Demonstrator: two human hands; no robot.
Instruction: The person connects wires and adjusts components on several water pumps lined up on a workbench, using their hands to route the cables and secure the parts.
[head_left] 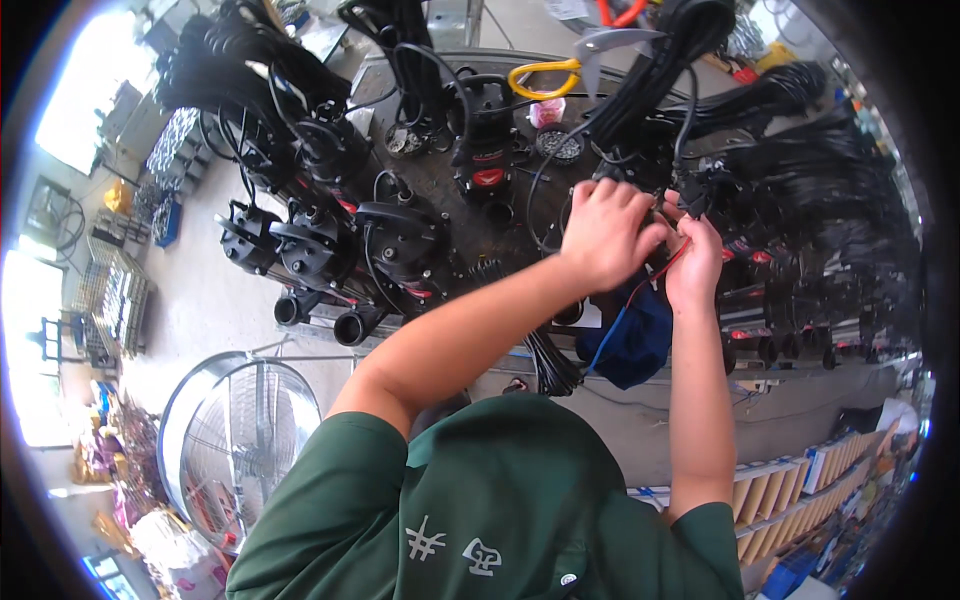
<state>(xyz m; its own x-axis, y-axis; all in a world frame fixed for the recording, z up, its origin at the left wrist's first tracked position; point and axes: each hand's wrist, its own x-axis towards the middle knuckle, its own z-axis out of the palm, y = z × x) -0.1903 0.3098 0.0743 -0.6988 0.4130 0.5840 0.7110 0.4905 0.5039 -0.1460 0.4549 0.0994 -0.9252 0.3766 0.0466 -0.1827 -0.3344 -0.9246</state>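
Over the workbench [470, 215], hands [650, 245] pinch red wire [672, 262].

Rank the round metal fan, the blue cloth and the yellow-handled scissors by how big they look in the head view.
1. Round metal fan, by far the largest.
2. Blue cloth.
3. Yellow-handled scissors, similar in length to the cloth but much thinner; they lie farther from the camera, so these last two places are unsure.

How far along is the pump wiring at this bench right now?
Looks done: several black pumps stand lined up on the left of the workbench with coiled cables. In hand: the left hand and right hand pinch red and blue wires at one unit, above a blue cloth. Left: a row of black units on the right; whether they are wired cannot be told.
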